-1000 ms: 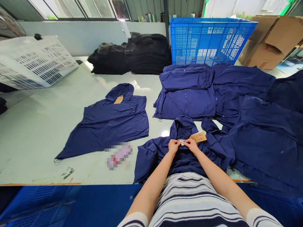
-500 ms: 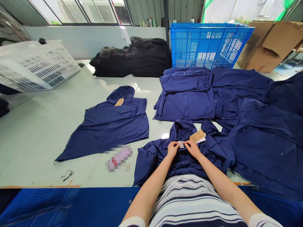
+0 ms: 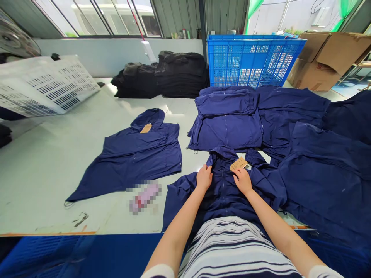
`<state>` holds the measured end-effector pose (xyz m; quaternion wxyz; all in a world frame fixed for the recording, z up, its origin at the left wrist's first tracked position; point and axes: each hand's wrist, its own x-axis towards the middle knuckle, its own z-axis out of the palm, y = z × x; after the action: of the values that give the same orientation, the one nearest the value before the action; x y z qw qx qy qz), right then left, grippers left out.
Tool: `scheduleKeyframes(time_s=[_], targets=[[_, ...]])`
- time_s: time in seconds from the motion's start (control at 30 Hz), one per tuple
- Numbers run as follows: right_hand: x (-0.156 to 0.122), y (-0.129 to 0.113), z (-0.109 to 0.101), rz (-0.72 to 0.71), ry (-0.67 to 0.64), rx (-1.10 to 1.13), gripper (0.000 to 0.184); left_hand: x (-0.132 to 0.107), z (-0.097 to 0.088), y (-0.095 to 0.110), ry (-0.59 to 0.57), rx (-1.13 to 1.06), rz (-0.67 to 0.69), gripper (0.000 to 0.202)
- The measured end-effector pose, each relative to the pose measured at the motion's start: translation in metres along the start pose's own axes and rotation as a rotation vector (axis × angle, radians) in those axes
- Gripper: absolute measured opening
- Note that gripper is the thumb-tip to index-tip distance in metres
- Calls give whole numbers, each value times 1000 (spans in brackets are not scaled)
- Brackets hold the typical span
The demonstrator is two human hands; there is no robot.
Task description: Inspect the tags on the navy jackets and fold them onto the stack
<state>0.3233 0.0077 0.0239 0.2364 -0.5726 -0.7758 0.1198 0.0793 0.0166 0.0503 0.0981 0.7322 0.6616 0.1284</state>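
In front of me a navy hooded jacket point(image 3: 224, 193) lies front side up, its zip running down the middle. My left hand point(image 3: 204, 177) is closed on the left edge of the hood. On the other side of the collar my right hand point(image 3: 242, 180) pinches the jacket cloth, just below a brown paper hang tag point(image 3: 238, 164). A white card shows partly behind that tag. The neck label is out of sight under the cloth. To the left, a second navy hooded jacket point(image 3: 139, 150) lies folded with its own tan hang tag point(image 3: 146, 128).
Stacked navy jackets point(image 3: 228, 129) lie behind and more navy garments point(image 3: 327, 166) to the right. Farther back stand black garment piles point(image 3: 182, 73), a blue crate point(image 3: 232, 58), cardboard boxes point(image 3: 321, 61) and a white basket point(image 3: 58, 85). A blurred-out lilac item point(image 3: 146, 197) is on the table point(image 3: 34, 166).
My hands have let go of the white neck label and moved apart to the hood's two sides. The collar front now covers the label and the zip shows up to the neck.
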Motion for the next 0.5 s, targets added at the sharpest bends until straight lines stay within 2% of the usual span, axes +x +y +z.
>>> scheduleKeyframes(time_s=[0.07,0.17,0.27,0.37,0.47,0.5], targets=[[-11,3,5,-41,-77,-28,35,-8,11,1,-8,-46,27,47],[-28,14,11,-97,-196,-47,37,-34,32,-4,-53,-31,150,51],[-31,25,14,-42,-198,32,32,-57,51,-11,-171,40,223,57],[-14,34,14,117,-24,150,32,-66,63,-16,-278,84,235,73],[13,43,14,393,250,152,41,-65,70,-18,-311,104,226,82],[22,46,14,481,307,159,47,-64,72,-18,-315,108,222,83]])
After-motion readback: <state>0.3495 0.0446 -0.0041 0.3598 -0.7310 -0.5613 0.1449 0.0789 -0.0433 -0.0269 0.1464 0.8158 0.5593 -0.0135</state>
